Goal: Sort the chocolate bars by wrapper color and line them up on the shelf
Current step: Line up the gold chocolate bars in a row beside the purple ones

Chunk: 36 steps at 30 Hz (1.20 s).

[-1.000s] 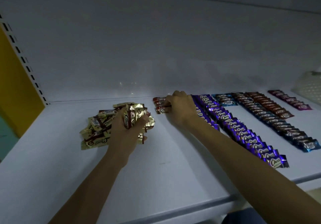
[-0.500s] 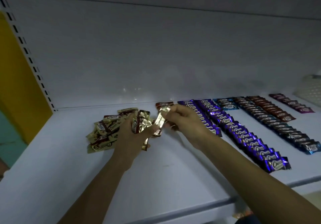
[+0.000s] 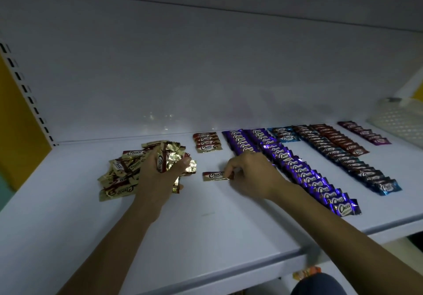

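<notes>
My left hand (image 3: 160, 171) grips a bunch of gold-wrapped chocolate bars (image 3: 170, 160) above a loose pile of gold bars (image 3: 119, 175) on the white shelf (image 3: 206, 226). My right hand (image 3: 249, 173) pinches the right end of a single gold bar (image 3: 214, 176) lying flat on the shelf. Behind it, a short row of gold-and-red bars (image 3: 207, 143) runs from the back wall. To the right lie two long purple rows (image 3: 297, 168), a short light-blue row (image 3: 285, 135), a dark blue row (image 3: 350, 162), a brown row (image 3: 338, 141) and a magenta row (image 3: 364, 132).
A white perforated basket (image 3: 399, 120) stands at the back right of the shelf. A slotted upright (image 3: 27, 95) and a yellow panel (image 3: 16, 123) bound the left side. The shelf's front edge (image 3: 229, 276) runs below my arms.
My right hand took one gold bar from the bunch in my left hand and brought it down flat onto the shelf in front of the short gold row. The left hand stayed put.
</notes>
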{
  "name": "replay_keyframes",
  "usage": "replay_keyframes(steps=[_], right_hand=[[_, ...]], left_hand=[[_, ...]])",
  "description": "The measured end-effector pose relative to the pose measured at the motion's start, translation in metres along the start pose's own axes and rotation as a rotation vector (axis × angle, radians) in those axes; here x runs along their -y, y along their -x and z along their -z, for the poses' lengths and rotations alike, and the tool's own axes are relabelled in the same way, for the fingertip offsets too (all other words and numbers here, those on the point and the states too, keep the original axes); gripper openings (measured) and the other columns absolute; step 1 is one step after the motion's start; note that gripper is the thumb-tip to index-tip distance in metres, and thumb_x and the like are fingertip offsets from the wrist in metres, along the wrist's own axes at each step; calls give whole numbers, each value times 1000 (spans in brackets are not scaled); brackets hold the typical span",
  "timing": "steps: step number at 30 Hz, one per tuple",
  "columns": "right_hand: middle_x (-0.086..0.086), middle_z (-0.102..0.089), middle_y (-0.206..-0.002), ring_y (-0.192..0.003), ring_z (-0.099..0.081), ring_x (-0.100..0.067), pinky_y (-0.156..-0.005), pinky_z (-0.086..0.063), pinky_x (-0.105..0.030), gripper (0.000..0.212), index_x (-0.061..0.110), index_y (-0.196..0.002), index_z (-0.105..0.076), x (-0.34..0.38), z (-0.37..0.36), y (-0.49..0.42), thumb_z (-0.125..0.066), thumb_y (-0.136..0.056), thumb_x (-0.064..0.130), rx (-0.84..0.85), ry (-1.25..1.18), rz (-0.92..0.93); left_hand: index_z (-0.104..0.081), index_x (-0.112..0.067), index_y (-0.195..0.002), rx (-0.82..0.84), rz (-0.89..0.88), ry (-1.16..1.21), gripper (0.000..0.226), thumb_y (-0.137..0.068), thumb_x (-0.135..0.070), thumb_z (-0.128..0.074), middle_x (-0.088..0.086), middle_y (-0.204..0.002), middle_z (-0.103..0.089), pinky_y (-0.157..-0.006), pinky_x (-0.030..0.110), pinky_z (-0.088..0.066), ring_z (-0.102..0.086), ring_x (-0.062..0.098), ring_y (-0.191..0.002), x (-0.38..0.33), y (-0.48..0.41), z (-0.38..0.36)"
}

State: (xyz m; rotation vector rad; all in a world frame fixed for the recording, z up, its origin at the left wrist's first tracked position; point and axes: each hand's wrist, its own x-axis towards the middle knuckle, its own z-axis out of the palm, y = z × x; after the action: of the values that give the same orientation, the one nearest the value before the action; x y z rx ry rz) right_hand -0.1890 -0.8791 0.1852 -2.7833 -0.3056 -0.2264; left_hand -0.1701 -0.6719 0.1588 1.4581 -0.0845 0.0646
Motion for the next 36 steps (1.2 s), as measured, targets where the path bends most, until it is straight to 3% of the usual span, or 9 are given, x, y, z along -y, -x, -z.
replay_keyframes(steps=[3, 6, 12, 19, 22, 30, 32, 34, 36], right_hand=[[-4, -70, -99, -100, -57, -25, -86, -43, -31, 26, 21, -100, -73, 6, 1, -2, -55, -84, 11, -51, 40, -4], [-1, -59, -117, -114, -45, -24, -90, -31, -32, 28, 29, -116, -67, 11, -1, -9, -52, -92, 28, 42, 216, 10], [2, -54, -114, -111, -42, -21, -88, -26, -32, 11, 28, -98, -64, 17, -4, -29, -60, -88, 26, 22, 246, -10], [0, -57, -114, -113, -43, -22, -90, -29, -32, 20, 25, -105, -63, 13, -21, -60, -56, -87, 21, -138, 278, -72], [-1, -58, -109, -108, -44, -23, -87, -28, -32, 21, 24, -102, -64, 13, -27, -68, -55, -84, 18, -196, 276, -87], [-4, -60, -113, -109, -47, -26, -89, -33, -34, 32, 23, -117, -63, 7, -34, -73, -54, -87, 18, -193, 289, -79], [-5, -64, -105, -100, -54, -26, -82, -38, -33, 23, 18, -109, -66, 13, -33, -63, -52, -90, 17, -273, 88, -86], [-3, -67, -88, -82, -61, -20, -69, -44, -30, 18, 15, -90, -68, 28, -32, -46, -52, -95, 22, -273, -394, -127], [-5, -67, -77, -66, -63, -18, -59, -47, -25, 22, 13, -80, -66, 46, -31, -31, -56, -95, 26, -162, -855, -187]], left_hand=[[-60, -13, -116, -7, 3, -1, 44, -77, -21, -76, 12, -102, -68, -46, 22, -49, -63, 13, -72, 0, 0, 0], [-61, -13, -114, -6, -7, -4, 41, -77, -21, -76, 11, -99, -68, -47, 22, -49, -63, 12, -71, 0, 0, 0], [-60, -12, -116, -17, -7, -18, 42, -78, -20, -76, 10, -97, -66, -46, 21, -48, -63, 13, -70, 1, -1, 0], [-62, -13, -111, -32, -2, -12, 35, -79, -16, -76, 8, -92, -67, -42, 20, -46, -62, 7, -58, 2, -3, -1], [-63, -15, -108, -16, 1, 1, 33, -78, -17, -76, 3, -89, -68, -44, 22, -47, -64, 6, -64, 2, -3, -1], [-60, -15, -118, -35, 13, 12, 42, -79, -18, -76, 12, -104, -67, -46, 22, -48, -65, 15, -74, 5, -4, -1], [-60, -13, -117, -36, 5, 17, 39, -81, -18, -74, 14, -104, -67, -45, 22, -48, -64, 12, -71, 5, -4, -2], [-59, -13, -119, -40, -7, 6, 38, -84, -19, -71, 13, -104, -67, -47, 22, -49, -65, 13, -73, 4, -4, -2], [-60, -18, -120, -53, -16, -11, 36, -85, -23, -69, 7, -106, -68, -58, 29, -55, -67, 17, -83, 5, -5, -2]])
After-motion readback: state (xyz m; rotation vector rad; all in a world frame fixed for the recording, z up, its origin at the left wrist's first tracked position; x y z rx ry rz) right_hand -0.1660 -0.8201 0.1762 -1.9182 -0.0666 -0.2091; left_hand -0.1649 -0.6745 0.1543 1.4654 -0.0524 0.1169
